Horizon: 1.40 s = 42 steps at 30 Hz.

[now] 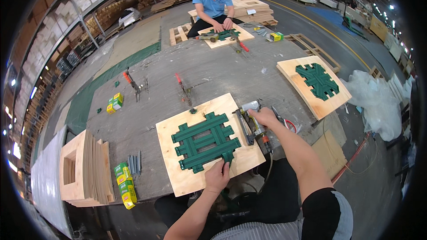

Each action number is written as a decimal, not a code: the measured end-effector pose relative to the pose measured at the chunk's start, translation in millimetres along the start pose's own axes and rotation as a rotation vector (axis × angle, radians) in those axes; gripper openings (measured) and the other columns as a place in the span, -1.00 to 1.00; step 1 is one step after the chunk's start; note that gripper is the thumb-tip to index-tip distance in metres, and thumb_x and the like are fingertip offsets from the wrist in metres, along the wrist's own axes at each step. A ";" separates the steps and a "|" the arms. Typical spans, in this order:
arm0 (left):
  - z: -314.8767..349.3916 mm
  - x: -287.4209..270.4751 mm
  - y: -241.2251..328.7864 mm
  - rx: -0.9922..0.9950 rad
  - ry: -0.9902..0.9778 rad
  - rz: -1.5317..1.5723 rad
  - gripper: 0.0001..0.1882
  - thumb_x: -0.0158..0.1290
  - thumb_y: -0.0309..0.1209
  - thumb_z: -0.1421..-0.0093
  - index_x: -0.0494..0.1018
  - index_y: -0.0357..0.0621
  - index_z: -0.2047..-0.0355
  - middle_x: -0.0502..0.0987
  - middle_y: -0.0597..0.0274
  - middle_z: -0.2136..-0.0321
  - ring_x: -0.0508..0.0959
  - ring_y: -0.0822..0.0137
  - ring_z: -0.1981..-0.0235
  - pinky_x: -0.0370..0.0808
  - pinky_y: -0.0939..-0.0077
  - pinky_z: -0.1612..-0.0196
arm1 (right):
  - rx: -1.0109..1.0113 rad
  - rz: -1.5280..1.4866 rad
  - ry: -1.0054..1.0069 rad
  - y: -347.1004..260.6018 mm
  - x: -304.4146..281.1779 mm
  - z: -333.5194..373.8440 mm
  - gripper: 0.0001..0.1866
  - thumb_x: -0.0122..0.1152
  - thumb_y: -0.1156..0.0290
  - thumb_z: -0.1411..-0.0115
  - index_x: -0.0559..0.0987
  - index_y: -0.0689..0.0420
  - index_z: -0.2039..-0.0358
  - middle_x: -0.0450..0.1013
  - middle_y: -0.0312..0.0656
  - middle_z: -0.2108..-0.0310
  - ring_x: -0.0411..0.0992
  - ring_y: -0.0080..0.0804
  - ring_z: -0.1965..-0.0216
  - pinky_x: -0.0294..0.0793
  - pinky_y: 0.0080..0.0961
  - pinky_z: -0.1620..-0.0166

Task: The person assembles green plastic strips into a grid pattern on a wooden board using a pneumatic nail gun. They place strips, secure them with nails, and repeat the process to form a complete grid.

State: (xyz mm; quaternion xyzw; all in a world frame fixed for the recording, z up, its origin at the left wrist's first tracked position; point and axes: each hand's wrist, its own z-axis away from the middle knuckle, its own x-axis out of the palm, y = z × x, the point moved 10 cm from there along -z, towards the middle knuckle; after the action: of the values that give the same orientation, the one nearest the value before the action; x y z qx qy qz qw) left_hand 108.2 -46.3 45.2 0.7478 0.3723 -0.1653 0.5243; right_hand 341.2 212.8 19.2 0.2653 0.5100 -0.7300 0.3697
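Observation:
Woven green webbing straps (206, 154) lie crossed over a square plywood board (171, 175) in front of me, their ends sticking out around the weave. My left hand (217, 177) pinches the end of one strap at the board's near edge. My right hand (263, 117) is wrapped around the handle of a pneumatic staple gun (246, 126), whose air hose hangs below. The staple gun is over the board's right edge, apart from the strap in my left hand. A small dark green scrap (193, 111) sits at the board's far edge.
Pliers with red handles (178, 79) and orange-handled pliers (127, 78) lie beyond the board. Staple boxes (124, 186) and framed plywood (73, 169) stand left. Another webbed board (289, 78) is at right, beside scissors (290, 126). A co-worker (215, 4) sits opposite.

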 end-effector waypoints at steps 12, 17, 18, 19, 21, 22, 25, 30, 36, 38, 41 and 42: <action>-2.8 4.8 2.3 -0.056 -0.071 0.035 -0.79 0.08 -0.28 -0.36 0.54 -0.17 0.26 0.59 -0.04 0.45 0.61 -0.10 0.39 0.51 0.12 0.35 | -0.158 0.315 0.171 94.6 -67.1 76.0 -0.30 0.41 0.22 -0.12 0.41 0.12 -0.25 0.56 0.16 0.02 0.52 0.03 -0.09 0.49 -0.12 -0.16; -28.6 30.8 -33.4 -0.254 -0.149 0.340 -0.73 0.08 -0.23 -0.39 0.58 -0.20 0.19 0.63 -0.02 0.46 0.63 0.14 0.42 0.51 0.28 0.33 | -0.216 0.243 0.238 113.8 -109.3 68.2 -0.26 0.34 0.34 -0.05 0.40 0.17 -0.28 0.56 0.13 -0.01 0.54 0.08 -0.02 0.53 -0.12 -0.08; -27.0 27.6 -52.4 -0.334 -0.160 0.416 -0.72 0.08 -0.22 -0.39 0.59 -0.21 0.18 0.66 0.02 0.45 0.64 0.22 0.43 0.51 0.33 0.32 | -0.255 0.169 0.172 97.0 -97.9 69.8 -0.29 0.33 0.34 -0.05 0.42 0.17 -0.27 0.56 0.15 -0.01 0.54 0.09 -0.03 0.53 -0.12 -0.09; -17.1 38.9 -56.1 -0.599 -0.207 0.813 -0.70 0.06 -0.23 -0.43 0.60 -0.24 0.15 0.71 0.16 0.37 0.60 0.42 0.39 0.51 0.48 0.28 | -0.253 0.107 0.098 90.4 -89.2 79.5 -0.31 0.31 0.34 -0.06 0.44 0.16 -0.25 0.56 0.18 -0.01 0.54 0.11 -0.03 0.52 -0.12 -0.11; -14.9 25.6 -60.0 -0.784 -0.250 0.947 -0.71 0.00 -0.26 -0.47 0.58 -0.24 0.13 0.72 0.17 0.29 0.58 0.44 0.42 0.52 0.55 0.27 | -0.374 0.048 -0.009 50.9 -76.5 111.3 -0.34 0.32 0.31 -0.07 0.47 0.13 -0.23 0.56 0.18 0.02 0.55 0.11 -0.02 0.53 -0.12 -0.09; -17.2 24.3 -53.7 -0.831 -0.283 0.998 -0.71 0.00 -0.26 -0.47 0.57 -0.23 0.11 0.72 0.14 0.29 0.57 0.43 0.45 0.52 0.54 0.30 | -0.464 0.059 -0.037 37.0 -72.6 130.5 -0.36 0.35 0.27 -0.07 0.48 0.10 -0.21 0.57 0.17 0.05 0.56 0.10 -0.01 0.54 -0.12 -0.06; -31.2 20.7 -35.0 -0.824 -0.337 1.018 -0.72 -0.01 -0.27 -0.47 0.55 -0.24 0.10 0.72 0.12 0.28 0.55 0.41 0.51 0.53 0.49 0.36 | -0.662 0.267 -0.106 7.5 -48.8 176.8 -0.40 0.39 0.10 -0.09 0.52 0.02 -0.13 0.57 0.10 0.14 0.57 0.06 0.06 0.54 -0.09 0.02; -39.0 23.2 -20.4 -0.763 -0.403 0.972 -0.70 0.01 -0.26 -0.46 0.53 -0.27 0.05 0.71 0.07 0.29 0.61 0.37 0.47 0.56 0.48 0.43 | -0.833 0.677 -0.113 -10.2 -1.3 199.7 -0.39 0.34 -0.13 -0.12 0.51 -0.01 -0.05 0.55 -0.03 0.16 0.58 -0.02 0.11 0.50 -0.04 0.06; -30.4 19.0 -18.7 -0.753 -0.406 0.945 -0.71 0.01 -0.27 -0.46 0.53 -0.27 0.08 0.70 0.06 0.31 0.61 0.37 0.48 0.57 0.48 0.43 | -0.906 0.793 -0.218 -34.2 34.9 193.9 -0.43 0.34 -0.01 -0.14 0.49 -0.03 -0.10 0.55 -0.05 0.15 0.58 -0.05 0.10 0.52 -0.05 0.06; -29.5 16.5 -18.9 -0.747 -0.401 0.937 -0.71 0.00 -0.27 -0.46 0.53 -0.27 0.09 0.70 0.06 0.31 0.61 0.37 0.47 0.58 0.48 0.42 | -0.926 0.755 -0.230 -38.8 42.3 190.1 -0.44 0.36 0.02 -0.13 0.49 -0.04 -0.10 0.55 -0.05 0.15 0.59 -0.04 0.12 0.55 -0.02 0.12; -27.5 13.4 -21.0 -0.746 -0.390 0.925 -0.71 0.00 -0.27 -0.46 0.53 -0.28 0.10 0.70 0.06 0.31 0.62 0.36 0.46 0.58 0.46 0.41 | -0.972 0.721 -0.237 -41.8 53.1 183.4 -0.45 0.37 0.04 -0.13 0.49 -0.06 -0.09 0.55 -0.06 0.17 0.61 -0.02 0.17 0.57 0.02 0.19; -27.3 13.1 -21.0 -0.748 -0.390 0.924 -0.71 0.00 -0.27 -0.46 0.53 -0.28 0.10 0.70 0.06 0.31 0.63 0.36 0.45 0.59 0.45 0.41 | -0.988 0.714 -0.235 -40.7 54.8 180.5 -0.46 0.37 0.04 -0.12 0.50 -0.07 -0.08 0.55 -0.06 0.18 0.61 -0.01 0.19 0.58 0.04 0.21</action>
State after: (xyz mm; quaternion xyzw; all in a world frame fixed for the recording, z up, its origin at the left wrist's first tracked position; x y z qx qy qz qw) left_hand 97.7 -12.9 33.8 0.5535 -0.0593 0.0865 0.8263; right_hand 274.3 36.6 60.8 0.1350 0.6232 -0.2633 0.7240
